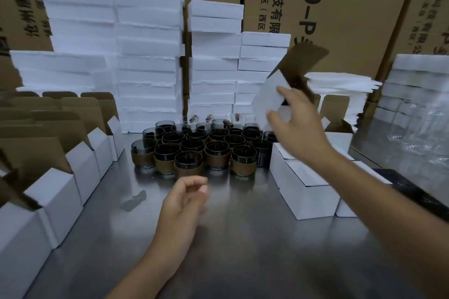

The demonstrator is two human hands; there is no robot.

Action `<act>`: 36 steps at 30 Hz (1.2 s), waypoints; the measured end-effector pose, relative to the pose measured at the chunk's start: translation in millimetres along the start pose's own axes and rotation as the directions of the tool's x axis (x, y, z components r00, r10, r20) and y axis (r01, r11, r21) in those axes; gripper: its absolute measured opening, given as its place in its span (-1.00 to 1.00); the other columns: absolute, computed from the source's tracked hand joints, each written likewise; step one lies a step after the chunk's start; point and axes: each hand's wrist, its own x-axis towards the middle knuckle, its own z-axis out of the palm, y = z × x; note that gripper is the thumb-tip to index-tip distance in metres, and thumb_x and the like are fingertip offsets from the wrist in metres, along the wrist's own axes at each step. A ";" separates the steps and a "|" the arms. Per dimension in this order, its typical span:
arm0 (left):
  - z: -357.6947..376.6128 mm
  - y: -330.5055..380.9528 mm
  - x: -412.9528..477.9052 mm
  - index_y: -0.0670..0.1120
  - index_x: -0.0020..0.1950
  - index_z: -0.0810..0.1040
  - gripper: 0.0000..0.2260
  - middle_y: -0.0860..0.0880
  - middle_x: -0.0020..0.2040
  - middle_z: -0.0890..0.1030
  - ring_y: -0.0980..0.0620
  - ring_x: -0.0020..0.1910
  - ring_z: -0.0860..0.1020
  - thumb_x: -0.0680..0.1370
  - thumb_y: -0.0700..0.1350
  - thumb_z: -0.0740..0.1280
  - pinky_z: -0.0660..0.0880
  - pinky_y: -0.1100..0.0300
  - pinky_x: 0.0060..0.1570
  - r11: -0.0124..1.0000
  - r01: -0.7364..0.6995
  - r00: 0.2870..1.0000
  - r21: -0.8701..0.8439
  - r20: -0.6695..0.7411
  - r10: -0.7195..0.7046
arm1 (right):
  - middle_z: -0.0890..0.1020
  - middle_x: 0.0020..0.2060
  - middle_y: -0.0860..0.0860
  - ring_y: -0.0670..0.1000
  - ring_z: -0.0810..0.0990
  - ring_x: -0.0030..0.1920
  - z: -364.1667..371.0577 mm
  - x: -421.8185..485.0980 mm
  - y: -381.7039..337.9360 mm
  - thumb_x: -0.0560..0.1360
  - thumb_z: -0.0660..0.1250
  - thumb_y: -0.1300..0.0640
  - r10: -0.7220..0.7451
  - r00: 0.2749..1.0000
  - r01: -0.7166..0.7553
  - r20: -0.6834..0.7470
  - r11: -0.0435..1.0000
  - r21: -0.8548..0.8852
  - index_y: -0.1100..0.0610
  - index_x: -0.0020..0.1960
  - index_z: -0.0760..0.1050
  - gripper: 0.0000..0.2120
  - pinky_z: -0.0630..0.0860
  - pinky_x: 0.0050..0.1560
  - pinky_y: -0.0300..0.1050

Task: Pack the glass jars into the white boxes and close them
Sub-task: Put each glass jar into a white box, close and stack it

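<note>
Foam slab stacks (148, 56) & brown cartons (352, 19) behind steel tbl (243, 245)

brown carton (352, 7) printed in black 4.0-P, 信科技有限, 济开发区(西区

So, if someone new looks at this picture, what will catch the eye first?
First, the right hand holds a white box in the air, flap up, right of centre. Beneath it, a dense cluster of dark glass jars stands mid-table. A row of open boxes lines the left side, and white foam stacks rise behind.
</note>
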 end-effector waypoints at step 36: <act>-8.2 -9.3 7.8 0.01 0.18 0.48 -0.79 0.07 0.14 0.56 0.26 0.06 0.50 0.57 -0.17 0.28 0.45 0.48 -0.02 0.932 -0.046 0.998 0.360 0.049 0.030 | 0.31 0.36 -0.12 -0.13 0.37 0.27 77.8 -113.3 8.5 0.49 0.27 -0.19 0.054 0.985 -0.057 0.165 0.998 0.013 -0.24 0.46 0.08 -0.38 0.41 0.08 -0.19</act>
